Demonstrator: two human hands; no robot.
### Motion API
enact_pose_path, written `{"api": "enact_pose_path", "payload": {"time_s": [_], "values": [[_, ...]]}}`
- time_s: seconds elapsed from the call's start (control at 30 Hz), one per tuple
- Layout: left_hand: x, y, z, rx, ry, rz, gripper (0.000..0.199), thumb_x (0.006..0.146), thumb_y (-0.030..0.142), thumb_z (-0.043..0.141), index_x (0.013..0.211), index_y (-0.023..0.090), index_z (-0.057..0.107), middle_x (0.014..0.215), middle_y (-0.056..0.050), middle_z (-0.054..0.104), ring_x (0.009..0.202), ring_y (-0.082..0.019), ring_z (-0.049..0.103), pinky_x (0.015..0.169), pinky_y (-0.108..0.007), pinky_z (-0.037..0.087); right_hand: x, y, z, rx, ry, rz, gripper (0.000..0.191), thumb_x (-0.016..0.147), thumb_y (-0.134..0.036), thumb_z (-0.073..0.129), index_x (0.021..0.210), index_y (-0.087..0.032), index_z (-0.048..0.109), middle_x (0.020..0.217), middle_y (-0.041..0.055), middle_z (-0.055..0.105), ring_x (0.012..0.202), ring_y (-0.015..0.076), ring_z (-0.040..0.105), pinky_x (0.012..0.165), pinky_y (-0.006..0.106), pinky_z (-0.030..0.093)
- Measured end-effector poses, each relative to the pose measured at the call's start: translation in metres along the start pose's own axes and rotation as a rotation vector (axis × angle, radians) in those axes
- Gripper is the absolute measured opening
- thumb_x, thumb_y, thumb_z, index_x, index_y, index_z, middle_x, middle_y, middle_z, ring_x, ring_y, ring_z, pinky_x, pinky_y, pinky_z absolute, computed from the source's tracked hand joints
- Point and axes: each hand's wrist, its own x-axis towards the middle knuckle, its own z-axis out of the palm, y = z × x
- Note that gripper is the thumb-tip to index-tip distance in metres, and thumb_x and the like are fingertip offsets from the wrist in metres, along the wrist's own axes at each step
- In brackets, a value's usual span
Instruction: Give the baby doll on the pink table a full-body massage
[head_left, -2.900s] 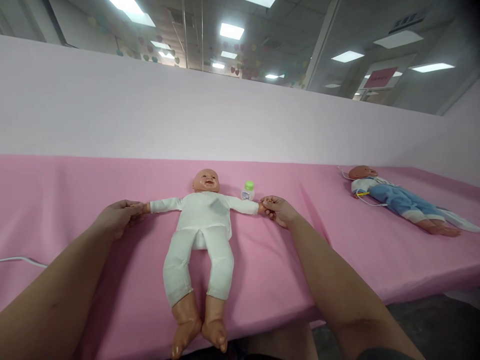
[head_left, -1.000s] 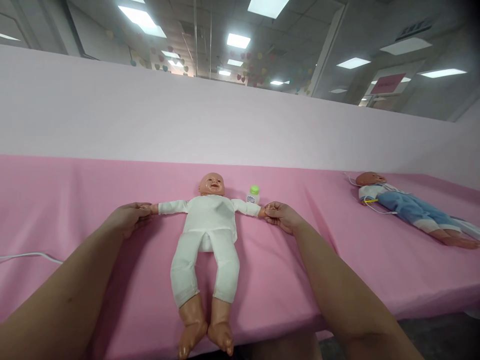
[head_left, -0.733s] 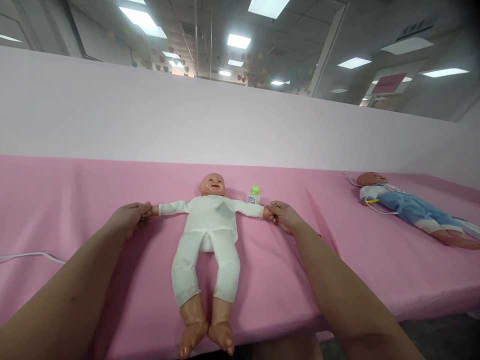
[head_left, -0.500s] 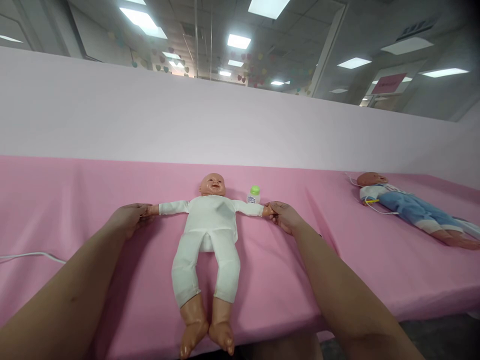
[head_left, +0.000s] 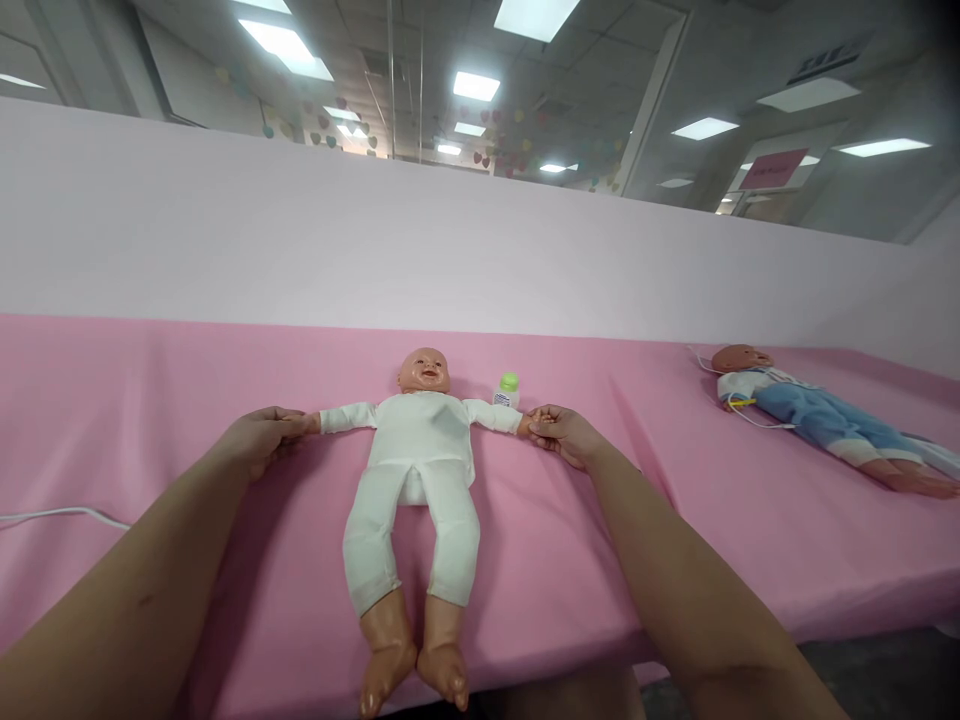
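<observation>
A baby doll (head_left: 420,440) in a white top and trousers lies on its back, head away from me and bare feet at the near edge. Both its arms are stretched out sideways. My left hand (head_left: 264,438) is closed on the doll's hand at the left, fingers pinching it. On the other side, my right hand (head_left: 566,435) grips the doll's other hand between thumb and fingers. Just beyond that arm stands a small bottle (head_left: 507,390) with a green cap and a printed label, its lower part hidden by the sleeve.
A pink sheet (head_left: 577,560) covers the table. Another doll (head_left: 817,415) in blue trousers lies at the right with thin tubing about it. A white cord (head_left: 67,511) runs in from the left. Behind rises a white wall (head_left: 450,250) with glass above.
Both my hands have shifted very slightly, the right one a little inward with the doll's hand. The grips are the same and the doll's body has stayed in place.
</observation>
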Motion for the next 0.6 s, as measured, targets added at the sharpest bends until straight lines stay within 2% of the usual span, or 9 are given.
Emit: {"api": "enact_pose_path", "payload": {"time_s": [0.13,0.23,0.37,0.47,0.6], "values": [[-0.002,0.001,0.002,0.052,0.033,0.021,0.04,0.062,0.049,0.094,0.073,0.024,0.065,0.071,-0.005,0.067,0.062,-0.015,0.062,0.058,-0.028,0.047,-0.001,-0.002,0.004,-0.078,0.043,-0.019,0.038,0.072,-0.048,0.09,0.083,-0.017,0.071,0.068,-0.0004,0.06,0.059,0.0104,0.048,0.055,0.026,0.038],[-0.002,0.003,0.003,0.015,0.055,-0.008,0.034,0.065,0.042,0.09,0.077,0.02,0.067,0.068,-0.001,0.064,0.061,-0.014,0.059,0.056,-0.025,0.047,-0.002,-0.004,0.006,-0.091,0.071,-0.018,0.04,0.077,-0.054,0.083,0.083,-0.017,0.071,0.068,-0.0007,0.057,0.059,0.0101,0.044,0.054,0.026,0.034],[0.0,0.004,0.004,-0.007,0.095,-0.036,0.023,0.073,0.025,0.08,0.092,0.014,0.072,0.067,-0.001,0.065,0.061,-0.014,0.057,0.057,-0.025,0.049,-0.001,-0.004,0.006,-0.081,0.097,-0.002,0.032,0.08,-0.047,0.078,0.08,-0.017,0.068,0.068,-0.0021,0.053,0.06,0.0098,0.041,0.055,0.025,0.033],[-0.001,0.006,0.005,-0.022,0.095,-0.053,0.026,0.076,0.015,0.074,0.102,0.011,0.074,0.075,-0.004,0.071,0.067,-0.015,0.062,0.065,-0.026,0.055,0.001,-0.002,0.003,-0.059,0.07,0.014,0.026,0.08,-0.042,0.075,0.077,-0.017,0.066,0.068,-0.0015,0.054,0.06,0.0104,0.042,0.055,0.026,0.034],[-0.004,0.007,0.005,-0.059,0.06,-0.05,0.033,0.077,0.012,0.078,0.109,0.013,0.074,0.092,-0.007,0.077,0.08,-0.017,0.069,0.077,-0.029,0.058,0.002,0.0,-0.004,-0.027,-0.014,0.032,0.023,0.08,-0.036,0.075,0.091,-0.016,0.075,0.077,0.0022,0.061,0.064,0.0116,0.046,0.059,0.026,0.04]]}}
